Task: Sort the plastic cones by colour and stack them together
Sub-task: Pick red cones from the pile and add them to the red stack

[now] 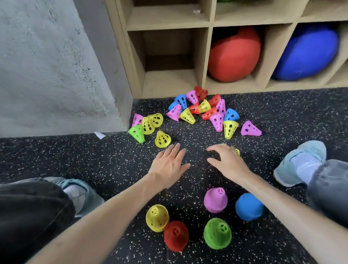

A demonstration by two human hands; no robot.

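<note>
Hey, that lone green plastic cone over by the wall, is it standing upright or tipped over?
Tipped over. The green perforated plastic cone lies on its side on the speckled black floor, its wide rim facing sideways.

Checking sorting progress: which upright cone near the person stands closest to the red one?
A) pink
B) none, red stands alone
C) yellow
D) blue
C: the yellow cone stands right against the red cone, while the pink cone and blue cone stand well off to the right.
</note>
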